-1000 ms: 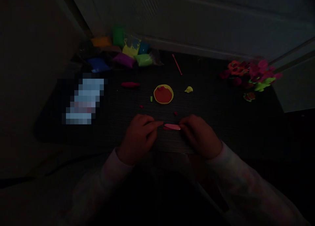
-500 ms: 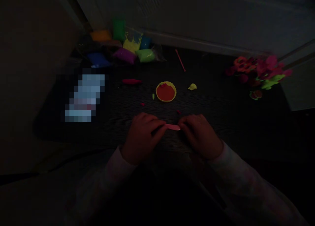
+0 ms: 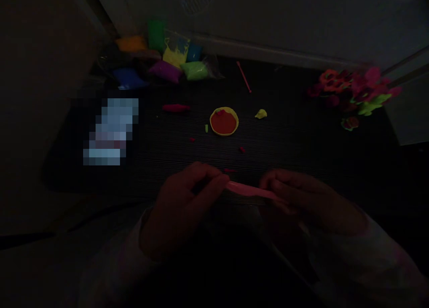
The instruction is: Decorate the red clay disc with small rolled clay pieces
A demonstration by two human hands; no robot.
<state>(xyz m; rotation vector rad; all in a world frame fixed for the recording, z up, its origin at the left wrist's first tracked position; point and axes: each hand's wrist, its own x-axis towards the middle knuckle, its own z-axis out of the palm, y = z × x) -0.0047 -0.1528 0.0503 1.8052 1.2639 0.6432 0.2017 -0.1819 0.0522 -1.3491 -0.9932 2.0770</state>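
My left hand [image 3: 189, 205] pinches one end of a pink plastic clay knife [image 3: 248, 190] between thumb and fingers. At the knife's other end is my right hand [image 3: 304, 200], its fingers closed around that tip. The knife slants slightly down to the right, just above the table's near edge. Beyond it lies a thin pink clay strip [image 3: 229, 170], close to my left fingertips. Farther back sits a shallow yellow-rimmed clay dish [image 3: 224, 133] with an orange-red filling and a small red bit inside. A small red clay piece [image 3: 241, 149] lies between dish and hands.
Bags of coloured clay [image 3: 166, 70] crowd the back left, near a pixelated bright screen [image 3: 112, 129]. A dark pink clay roll [image 3: 176, 107], a yellow clay lump [image 3: 260, 114] and a pink stick tool [image 3: 244, 77] lie around the dish. Colourful clay flowers [image 3: 362, 86] stand at the right.
Both hands have drawn nearer to me, and my right hand has shifted right, showing more of the knife. The pink clay strip now shows on the table. The view has tilted slightly.
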